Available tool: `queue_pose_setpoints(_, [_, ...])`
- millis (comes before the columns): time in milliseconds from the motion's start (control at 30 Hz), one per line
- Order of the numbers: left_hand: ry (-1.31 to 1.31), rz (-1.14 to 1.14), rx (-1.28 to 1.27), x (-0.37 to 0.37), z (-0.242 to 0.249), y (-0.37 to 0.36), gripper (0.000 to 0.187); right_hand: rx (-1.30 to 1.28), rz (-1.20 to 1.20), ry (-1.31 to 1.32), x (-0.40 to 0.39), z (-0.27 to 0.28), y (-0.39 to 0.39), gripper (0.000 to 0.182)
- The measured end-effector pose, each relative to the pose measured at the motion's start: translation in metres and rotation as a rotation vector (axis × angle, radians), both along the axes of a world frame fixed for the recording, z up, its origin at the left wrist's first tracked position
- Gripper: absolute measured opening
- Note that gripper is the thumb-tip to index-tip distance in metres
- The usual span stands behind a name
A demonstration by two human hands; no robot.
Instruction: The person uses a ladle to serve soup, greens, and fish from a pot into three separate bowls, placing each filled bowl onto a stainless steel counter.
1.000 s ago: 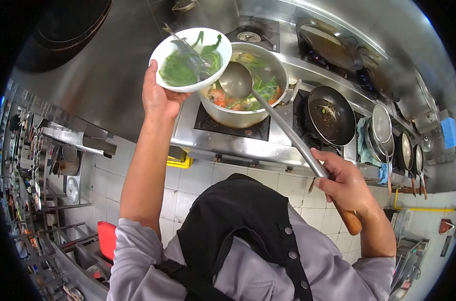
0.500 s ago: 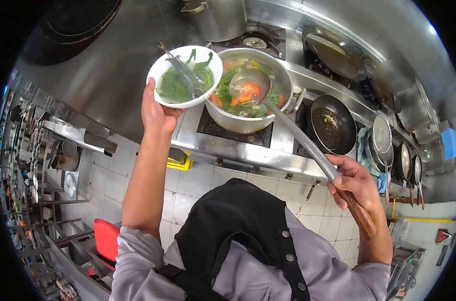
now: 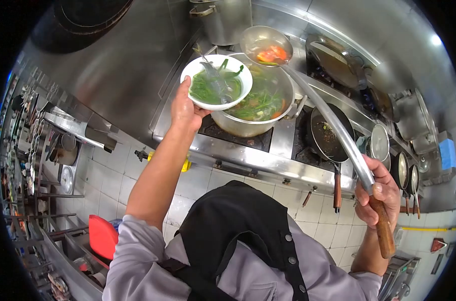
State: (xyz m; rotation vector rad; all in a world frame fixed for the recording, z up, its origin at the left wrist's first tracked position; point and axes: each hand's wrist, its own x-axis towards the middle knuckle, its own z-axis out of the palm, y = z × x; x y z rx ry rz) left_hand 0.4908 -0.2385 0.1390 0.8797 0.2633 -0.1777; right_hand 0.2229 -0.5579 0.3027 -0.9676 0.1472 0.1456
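Note:
My left hand (image 3: 185,109) grips a white bowl (image 3: 192,70) by its near left side, with the fingers partly hidden beneath it. In the bowl lie green leaves in broth and a fish (image 3: 216,83) whose tail pokes over the far rim. The bowl covers the left part of a large pot (image 3: 238,129) of soup with greens and orange pieces. My right hand (image 3: 377,189) is wrapped round the wooden handle of a long ladle (image 3: 333,118). Raised above the pot's far edge, the ladle's bowl holds broth and a red-orange piece.
A black frying pan (image 3: 330,145) sits on the burner right of the pot. Behind stands a tall stockpot (image 3: 223,22). A wok (image 3: 333,62) is at the back right, near a burner flame. Strainers and small pans hang at the right. A red chair back (image 3: 100,237) is at lower left.
The ladle has come up out of the soup, moving toward the pot's far side with broth in it. My left hand has shifted the bowl right, over the pot's edge.

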Motion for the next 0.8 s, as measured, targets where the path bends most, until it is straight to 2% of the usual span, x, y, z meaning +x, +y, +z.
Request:
queue_pose_setpoints(200, [-0.003, -0.023, 0.016, 0.005, 0.003, -0.024, 0.056, -0.345, -0.003, 0.070, 0.003, -0.006, 0.030, 0.058])
queue_pose_setpoints(267, [0.000, -0.042, -0.001, 0.006, 0.003, -0.029, 0.056, -0.516, 0.061, 0.086, -0.001, -0.014, 0.033, 0.061])
queue_pose_setpoints(333, [-0.011, -0.050, -0.003, 0.007, 0.004, -0.029, 0.055, -0.824, 0.107, 0.070, -0.004, -0.017, 0.036, 0.064])
queue_pose_setpoints(367, [-0.018, -0.061, -0.003, 0.007, 0.004, -0.030, 0.055, -0.824, 0.108, 0.068, -0.004, -0.022, 0.033, 0.064])
queue_pose_setpoints(433, [-0.015, -0.049, -0.002, 0.005, 0.002, -0.027, 0.053, -1.198, 0.094, -0.187, -0.005, -0.034, 0.024, 0.067])
queue_pose_setpoints(467, [-0.009, -0.037, 0.000, 0.004, 0.001, -0.025, 0.052, -1.197, 0.094, -0.188, -0.004, -0.034, 0.025, 0.067])
queue_pose_setpoints(533, [-0.011, -0.034, -0.001, -0.001, 0.003, -0.019, 0.050, -1.041, -0.096, -0.109, -0.004, -0.036, 0.028, 0.066])
queue_pose_setpoints(600, [-0.010, -0.039, -0.004, -0.005, 0.004, -0.010, 0.049, -1.055, -0.130, -0.109, 0.000, -0.039, 0.020, 0.065])
queue_pose_setpoints(700, [-0.033, 0.016, -0.059, -0.009, 0.001, 0.002, 0.043, -1.252, 0.032, 0.126, 0.017, -0.022, 0.012, 0.058])
queue_pose_setpoints(733, [-0.028, 0.006, -0.060, -0.010, -0.002, 0.007, 0.043, -1.253, 0.027, 0.136, 0.023, -0.024, 0.010, 0.058])
queue_pose_setpoints(800, [-0.067, 0.064, -0.022, -0.013, -0.007, 0.020, 0.043, -1.534, 0.159, 0.044, 0.037, -0.029, 0.008, 0.057])
